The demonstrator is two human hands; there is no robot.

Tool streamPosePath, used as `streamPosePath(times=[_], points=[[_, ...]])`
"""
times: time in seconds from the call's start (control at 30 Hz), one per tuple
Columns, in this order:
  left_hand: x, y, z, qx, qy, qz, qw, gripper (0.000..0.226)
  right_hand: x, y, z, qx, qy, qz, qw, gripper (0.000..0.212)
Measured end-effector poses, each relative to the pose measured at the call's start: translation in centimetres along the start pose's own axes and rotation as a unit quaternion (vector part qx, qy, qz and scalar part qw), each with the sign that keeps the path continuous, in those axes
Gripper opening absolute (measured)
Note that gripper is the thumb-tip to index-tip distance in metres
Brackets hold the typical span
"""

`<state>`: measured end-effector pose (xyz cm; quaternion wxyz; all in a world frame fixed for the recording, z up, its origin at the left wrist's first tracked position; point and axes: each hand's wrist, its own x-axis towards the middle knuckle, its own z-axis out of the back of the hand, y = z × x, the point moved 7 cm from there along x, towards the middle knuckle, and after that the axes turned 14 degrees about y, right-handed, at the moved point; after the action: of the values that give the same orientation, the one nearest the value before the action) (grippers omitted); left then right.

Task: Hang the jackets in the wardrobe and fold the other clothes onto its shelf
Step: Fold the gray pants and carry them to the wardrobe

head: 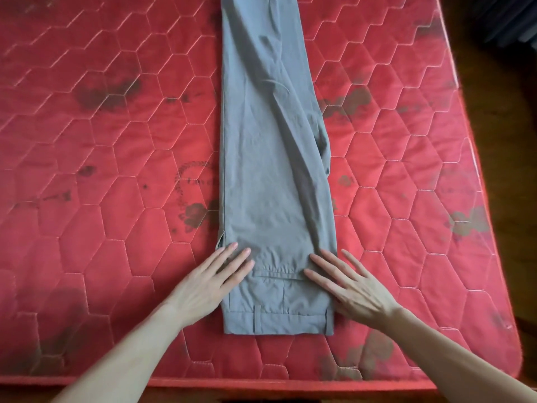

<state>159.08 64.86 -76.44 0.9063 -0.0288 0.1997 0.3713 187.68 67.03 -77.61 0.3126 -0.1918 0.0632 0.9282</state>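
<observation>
Grey trousers (pixel 273 158), halved lengthwise, lie along the red mattress (pixel 101 158), waistband nearest, with the left hand (pixel 207 282) and right hand (pixel 350 286) flat, fingers straight, gripping nothing; best smooth outward before folding, with bare mattress on both sides.

**Stained red mattress on a dark floor**

A red mattress (pixel 122 158) fills most of the view, quilted in a hexagon stitch pattern. Dark blotchy stains (pixel 107 93) mark its surface in several places, with more near its right edge and front corner. Beyond the right edge lies dark brown floor (pixel 499 91), with a dim, indistinct dark object in the top right corner.
</observation>
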Motion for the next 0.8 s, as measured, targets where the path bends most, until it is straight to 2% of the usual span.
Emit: streamPosePath(times=[0.17, 0.33, 0.5, 0.67, 0.73, 0.8], points=[[0.2, 0.1, -0.2, -0.049, 0.035, -0.007, 0.998, 0.093, 1.2, 0.9, 1.1, -0.022, -0.059, 0.037, 0.997, 0.069], [0.4, 0.1, 0.0, -0.066, 0.054, -0.010, 0.996, 0.095, 3.5, 1.7, 2.1, -0.006, -0.068, 0.084, 0.994, 0.050], [0.5, 0.4, 0.1, -0.112, 0.046, -0.007, 0.993, 0.105, 3.6, 0.6, 2.9, 0.120, -0.072, 0.095, 0.986, 0.041], [0.4, 1.6, -0.3, -0.243, 0.049, -0.010, 0.969, 0.122, 4.3, -1.0, 5.1, 0.261, -0.080, 0.056, 0.960, 0.039], [0.4, 2.1, -0.4, -0.317, 0.033, -0.002, 0.948, 0.113, 4.4, -1.7, 6.1, 0.319, -0.103, 0.010, 0.942, 0.039], [0.4, 2.7, -0.2, -0.399, 0.004, 0.027, 0.917, 0.086, 4.4, -2.2, 6.7, 0.356, -0.128, -0.038, 0.925, 0.038]])
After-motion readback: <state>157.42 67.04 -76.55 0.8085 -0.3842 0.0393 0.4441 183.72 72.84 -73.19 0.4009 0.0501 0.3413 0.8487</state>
